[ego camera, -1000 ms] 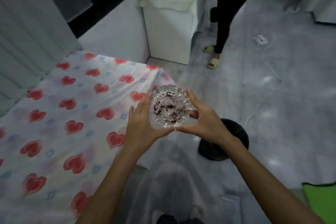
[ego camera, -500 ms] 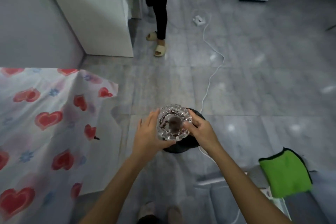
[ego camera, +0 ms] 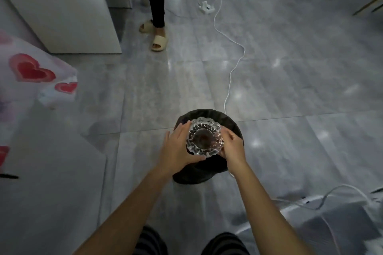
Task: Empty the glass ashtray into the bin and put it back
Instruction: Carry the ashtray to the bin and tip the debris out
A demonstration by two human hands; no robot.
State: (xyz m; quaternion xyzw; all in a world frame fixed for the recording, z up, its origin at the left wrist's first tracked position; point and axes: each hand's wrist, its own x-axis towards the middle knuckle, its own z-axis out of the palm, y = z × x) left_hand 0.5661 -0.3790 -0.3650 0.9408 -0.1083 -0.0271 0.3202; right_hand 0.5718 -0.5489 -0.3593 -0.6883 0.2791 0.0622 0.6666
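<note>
The cut-glass ashtray hangs directly over the black-lined round bin on the floor. Dark ash shows in its round middle; I cannot tell which way it faces. My left hand grips its left and lower rim. My right hand holds the right rim with fingers curled on the glass. Both forearms reach in from the bottom of the head view, and the bin's inside is mostly hidden behind the ashtray and hands.
A table under a white cloth with red hearts stands at the left. A white cabinet is at the back left, with a person's legs in sandals beside it. A white cable runs across the grey tiles to the bin.
The ashtray has travelled from above the heart-patterned table to over the bin, still in both hands. The view has swung right and down, and the bin now lies under the ashtray.
</note>
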